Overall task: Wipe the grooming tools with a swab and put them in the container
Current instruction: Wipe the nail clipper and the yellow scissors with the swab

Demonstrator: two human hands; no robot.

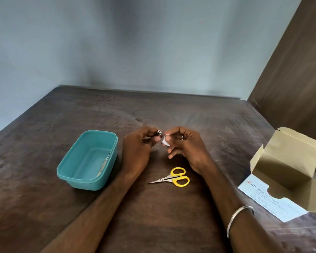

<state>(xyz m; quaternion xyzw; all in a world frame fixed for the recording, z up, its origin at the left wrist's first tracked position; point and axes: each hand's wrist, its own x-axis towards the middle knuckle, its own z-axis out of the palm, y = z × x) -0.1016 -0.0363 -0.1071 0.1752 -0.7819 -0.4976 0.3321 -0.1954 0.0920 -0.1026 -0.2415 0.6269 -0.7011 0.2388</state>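
Your left hand (138,145) pinches a small metal grooming tool (159,133), probably a nail clipper, between thumb and fingertips at the centre of the frame, raised above the dark brown wooden desk (171,216). Your right hand (185,143) faces it, fingers closed on a small white swab (165,141) whose top edge touches the tool. Left of your hands sits the teal rectangular plastic container (77,177), with one slim metal tool (103,164) lying along its right inner wall. Below your hands, between your forearms, the small yellow-handled scissors (171,178) lie flat on the desk, blades closed and pointing left. An opened cardboard alcohol swab box (288,167) lies at the right edge.
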